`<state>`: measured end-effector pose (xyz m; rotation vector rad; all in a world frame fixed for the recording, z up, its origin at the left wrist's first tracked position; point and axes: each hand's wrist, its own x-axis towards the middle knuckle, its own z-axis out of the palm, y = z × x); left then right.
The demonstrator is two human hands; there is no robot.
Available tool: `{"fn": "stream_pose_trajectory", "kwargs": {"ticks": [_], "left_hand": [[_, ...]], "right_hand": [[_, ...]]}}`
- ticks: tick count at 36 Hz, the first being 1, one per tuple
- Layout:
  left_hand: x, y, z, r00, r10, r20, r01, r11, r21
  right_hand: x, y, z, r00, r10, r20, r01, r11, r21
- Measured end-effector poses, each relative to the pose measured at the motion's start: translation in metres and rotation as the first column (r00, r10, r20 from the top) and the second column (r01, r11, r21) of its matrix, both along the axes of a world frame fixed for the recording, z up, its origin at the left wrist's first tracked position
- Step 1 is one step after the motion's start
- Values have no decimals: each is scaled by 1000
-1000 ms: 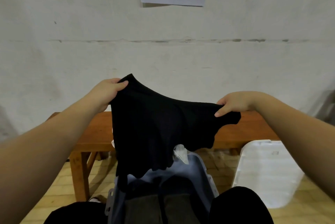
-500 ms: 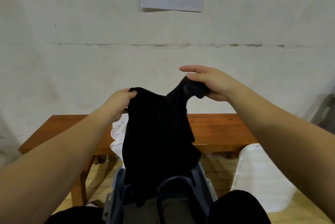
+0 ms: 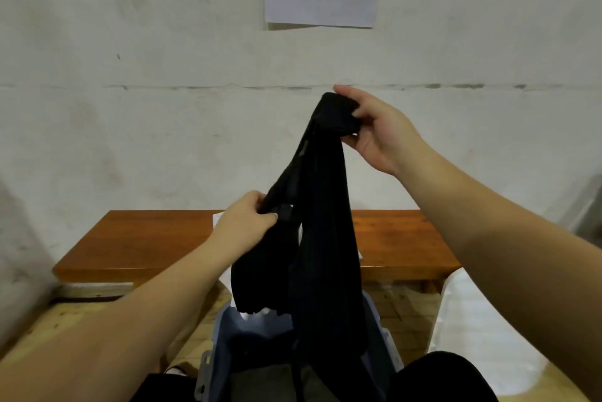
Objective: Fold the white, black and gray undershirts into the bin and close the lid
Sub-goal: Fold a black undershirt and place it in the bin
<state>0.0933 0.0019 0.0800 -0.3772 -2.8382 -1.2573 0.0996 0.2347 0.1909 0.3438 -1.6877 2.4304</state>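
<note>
**Black undershirt hanging straight over the bin**

Left hand (image 3: 242,225) sits lower and nearer the bin, fingers pinching a strap of the black undershirt (image 3: 321,239). The shirt hangs long and near-vertical, its tail dipping into the blue bin (image 3: 224,336). Right hand (image 3: 374,131) is higher, fingers curled round the bunched top.

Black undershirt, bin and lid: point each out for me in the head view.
black undershirt (image 3: 325,239), head view, hanging middle of the fabric.
bin (image 3: 228,336), head view, left inner wall.
lid (image 3: 472,330), head view, white top face.
</note>
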Motion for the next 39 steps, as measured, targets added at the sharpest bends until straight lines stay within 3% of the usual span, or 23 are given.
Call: {"fn": "stream_pose_trajectory", "kwargs": {"ticks": [2, 5, 9, 12, 17, 19, 22, 24, 26, 30, 35, 39], "left_hand": [[-7, -13, 4, 997, -17, 69, 11, 996, 86], [-11, -27, 15, 958, -176, 224, 73, 911, 405], [-19, -36, 29, 882, -401, 246, 62, 618, 784], [-23, -34, 40, 882, -432, 190, 31, 455, 890], [-22, -22, 59, 903, -423, 74, 44, 261, 964], [-22, -17, 66, 941, -337, 32, 73, 294, 953], [-18, -9, 77, 990, -132, -46, 109, 531, 840], [-16, -6, 81, 994, 40, -104, 56, 630, 775], [-17, -4, 86, 980, 121, -159, 42, 653, 756], [-19, -3, 99, 985, 2, -171, 135, 605, 785], [-25, -8, 111, 973, 130, -192, 23, 772, 635], [-25, -13, 117, 983, 64, -172, 57, 783, 619]], "right_hand": [[2, 10, -2, 1000, -15, -10, 15, 1000, -14], [6, 23, -8, 998, -44, -34, 46, 996, 77], [7, 35, -15, 996, -73, -44, 79, 985, 157], [8, 41, -21, 994, -102, -30, 106, 979, 177], [13, 45, -27, 977, -215, 5, 209, 954, 217], [13, 49, -27, 952, -307, 3, 293, 910, 293], [16, 54, -23, 921, -389, -20, 367, 850, 378], [18, 55, -19, 916, -400, -35, 378, 829, 412], [20, 54, -14, 917, -394, -60, 381, 823, 421], [24, 49, -7, 931, -344, -117, 359, 814, 457], [23, 45, -4, 923, -350, -159, 380, 775, 504], [26, 42, -2, 919, -356, -172, 393, 774, 497]]}}
